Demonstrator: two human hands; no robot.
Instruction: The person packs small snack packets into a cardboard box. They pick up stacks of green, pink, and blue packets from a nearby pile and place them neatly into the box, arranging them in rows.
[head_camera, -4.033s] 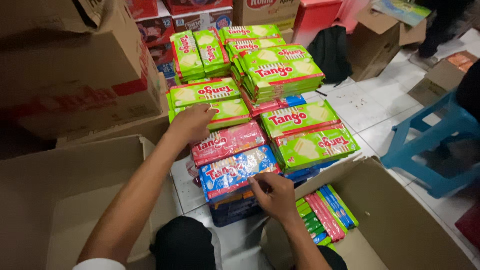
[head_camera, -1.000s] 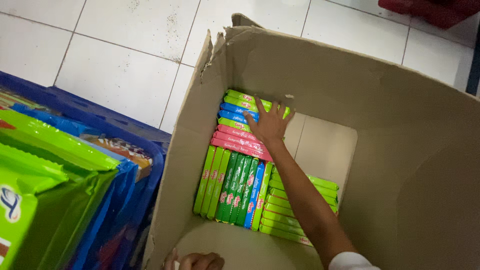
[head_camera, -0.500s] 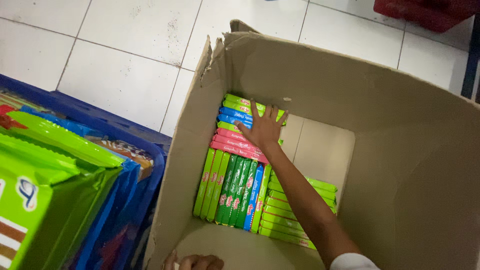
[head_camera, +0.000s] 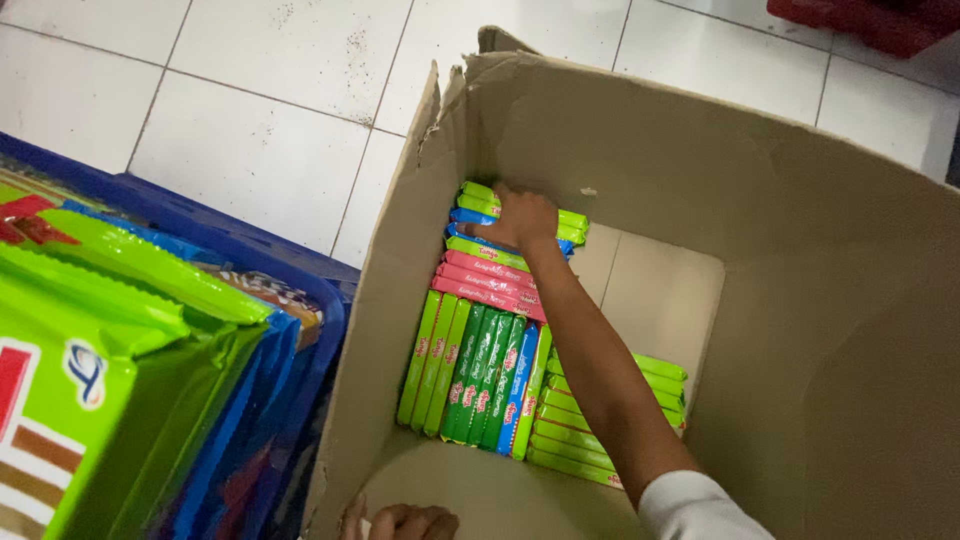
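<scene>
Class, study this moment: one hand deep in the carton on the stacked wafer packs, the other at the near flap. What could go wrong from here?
1. The right hand presses on packs standing on edge beside a bare patch of carton floor; they might topple into it.
2. The cardboard box has a torn corner; that wall may give way if leaned on.
3. The left hand barely steadies the flap.

Slim green, blue and pink packs (head_camera: 487, 262) lie stacked on edge at the far end of the open cardboard box (head_camera: 640, 150), under curled fingers.
</scene>
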